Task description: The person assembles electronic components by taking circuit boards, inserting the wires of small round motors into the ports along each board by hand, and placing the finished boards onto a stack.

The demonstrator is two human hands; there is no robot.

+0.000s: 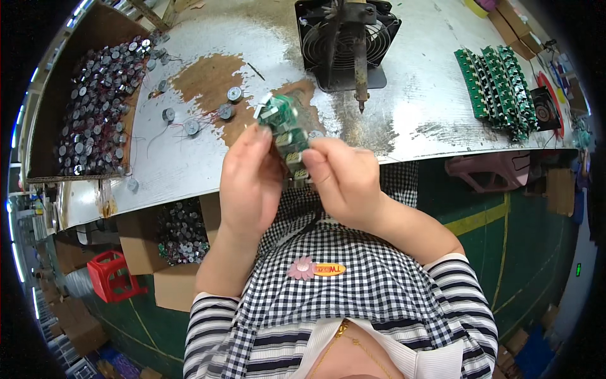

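Between both hands, above the table's front edge, is a strip of green circuit boards (291,151), slightly blurred and tilted. My left hand (248,177) is closed on its left side, the thumb near the strip's upper part. The fingers of my right hand (344,177) pinch its right side. Behind the hands, several small round metal motors (191,127) with thin red wires lie loose on the table (208,31). A soldering iron tip (361,101) on a stand points down just beyond my right hand.
An open box of many small motors (95,114) stands at left. A black fan (344,44) stands at the back. Stacked green circuit board strips (499,91) lie at right. Below the table are another carton (140,243), a red stool (113,278) and a pink stool (489,172).
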